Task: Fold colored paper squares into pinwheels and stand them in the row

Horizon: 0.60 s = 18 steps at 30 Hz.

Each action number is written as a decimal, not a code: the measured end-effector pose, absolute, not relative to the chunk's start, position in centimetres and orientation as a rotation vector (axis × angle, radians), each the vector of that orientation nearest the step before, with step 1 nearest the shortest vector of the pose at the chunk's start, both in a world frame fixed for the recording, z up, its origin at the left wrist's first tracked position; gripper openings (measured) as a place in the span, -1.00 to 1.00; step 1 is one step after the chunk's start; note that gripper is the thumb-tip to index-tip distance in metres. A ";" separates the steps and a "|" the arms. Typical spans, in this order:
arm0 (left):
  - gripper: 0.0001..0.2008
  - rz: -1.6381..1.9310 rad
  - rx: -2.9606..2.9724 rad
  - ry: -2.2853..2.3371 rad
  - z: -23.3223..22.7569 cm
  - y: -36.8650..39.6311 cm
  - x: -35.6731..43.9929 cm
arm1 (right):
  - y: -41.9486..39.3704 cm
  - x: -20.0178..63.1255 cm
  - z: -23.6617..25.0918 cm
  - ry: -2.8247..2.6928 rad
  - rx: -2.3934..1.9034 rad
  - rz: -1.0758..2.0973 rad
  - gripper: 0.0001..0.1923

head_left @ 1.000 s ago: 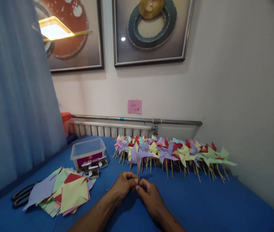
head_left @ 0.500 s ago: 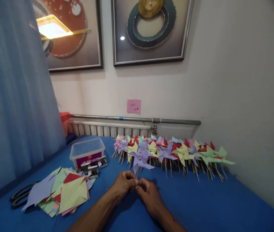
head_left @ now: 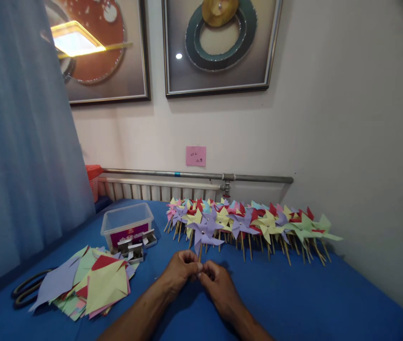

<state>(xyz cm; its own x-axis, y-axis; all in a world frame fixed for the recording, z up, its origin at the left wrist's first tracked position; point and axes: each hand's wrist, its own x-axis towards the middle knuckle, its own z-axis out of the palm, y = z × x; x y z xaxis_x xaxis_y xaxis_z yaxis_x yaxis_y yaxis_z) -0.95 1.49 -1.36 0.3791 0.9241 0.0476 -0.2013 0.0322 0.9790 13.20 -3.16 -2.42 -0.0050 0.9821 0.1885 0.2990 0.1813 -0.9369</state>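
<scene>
My left hand (head_left: 180, 270) and my right hand (head_left: 218, 283) meet fingertip to fingertip over the blue table (head_left: 294, 298). Together they pinch the lower end of a thin wooden stick that carries a purple paper pinwheel (head_left: 204, 232). The pinwheel stands nearly upright just above my fingers, in front of a long row of finished pinwheels (head_left: 254, 222) in yellow, red, purple, green and pink lying along the wall.
A heap of coloured paper squares (head_left: 91, 282) lies at the left, with small open metal boxes (head_left: 133, 248) and a clear plastic tub (head_left: 127, 225) behind it. Dark scissors (head_left: 27, 289) rest at the far left. A blue curtain (head_left: 20, 142) hangs on the left.
The purple pinwheel has sunk lower between my fingers, so less of the stick shows above my hands. Both hands stay pinched together at the same spot.
</scene>
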 end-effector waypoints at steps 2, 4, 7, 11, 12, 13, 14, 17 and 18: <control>-0.68 1.018 1.212 0.767 -1.3 1.5 -0.9 | -3.2 13.2 -2.3 -1.482 -1.287 0.889 -0.84; -0.65 1.018 1.207 0.764 -1.4 1.5 -0.9 | -3.3 13.2 -2.2 -1.486 -1.285 0.886 -0.83; -0.63 1.009 1.224 0.766 -1.5 1.5 -0.9 | -3.4 13.2 -2.0 -1.503 -1.287 0.878 -0.83; -0.62 1.000 1.219 0.773 -1.5 1.5 -0.9 | -3.3 13.2 -2.1 -1.511 -1.292 0.862 -0.81; -0.62 0.998 1.216 0.772 -1.4 1.5 -0.9 | -3.3 13.2 -2.2 -1.511 -1.292 0.862 -0.81; -0.63 0.997 1.216 0.770 -1.4 1.4 -0.9 | -3.3 13.2 -2.2 -1.513 -1.291 0.864 -0.82; -0.63 0.997 1.215 0.769 -1.3 1.4 -0.9 | -3.2 13.2 -2.3 -1.516 -1.290 0.868 -0.82; -0.65 0.993 1.208 0.779 -1.1 1.3 -0.9 | -3.2 13.3 -2.3 -1.526 -1.290 0.868 -0.82; -0.67 0.992 1.205 0.784 -1.0 1.3 -0.9 | -3.2 13.3 -2.2 -1.531 -1.293 0.866 -0.82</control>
<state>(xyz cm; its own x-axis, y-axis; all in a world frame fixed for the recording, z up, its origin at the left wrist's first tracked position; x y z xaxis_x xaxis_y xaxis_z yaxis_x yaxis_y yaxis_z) -0.86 1.30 -1.04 0.3839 0.9232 0.0183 -0.1952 0.0618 0.9788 13.31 -3.23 -2.24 -0.0223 0.9788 0.2038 0.3294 0.1996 -0.9228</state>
